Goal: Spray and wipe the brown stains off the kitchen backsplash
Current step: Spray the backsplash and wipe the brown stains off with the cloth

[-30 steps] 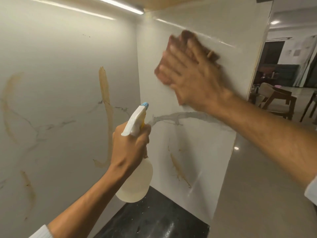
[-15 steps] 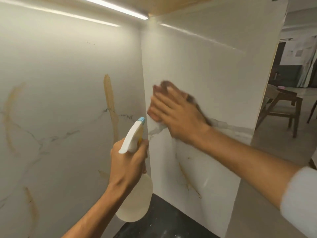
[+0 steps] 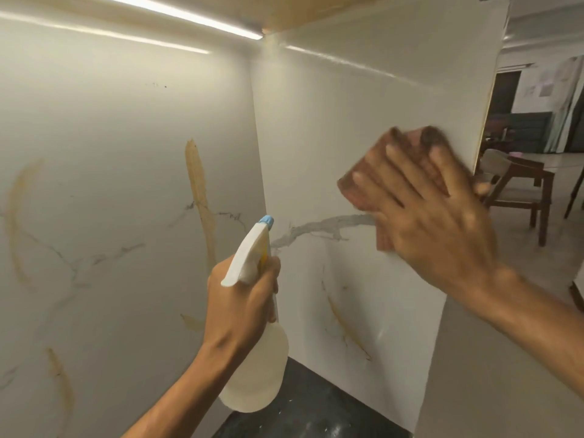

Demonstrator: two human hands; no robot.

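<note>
My left hand (image 3: pixel 241 298) grips a translucent spray bottle (image 3: pixel 256 374) with a white trigger head and blue nozzle, pointing at the corner of the white marble backsplash (image 3: pixel 126 147). My right hand (image 3: pixel 433 216) presses a brown cloth (image 3: pixel 363 184) flat against the right-hand panel (image 3: pixel 347 115), close to its outer edge. A long brown stain (image 3: pixel 199 197) runs down the left panel near the corner. Fainter brown streaks mark the far left (image 3: pixel 15 222) and lower left (image 3: pixel 61 384). A thin brown streak (image 3: pixel 346 327) lies low on the right panel.
A dark countertop (image 3: pixel 309 406) lies below the corner. A light strip (image 3: pixel 177 14) runs under the cabinet above. Past the right panel's edge there is a wooden chair (image 3: pixel 518 188) on a pale floor.
My right hand with the cloth swept down and left across the right panel, then right and up toward its outer edge. The left hand keeps holding the bottle at about the same spot.
</note>
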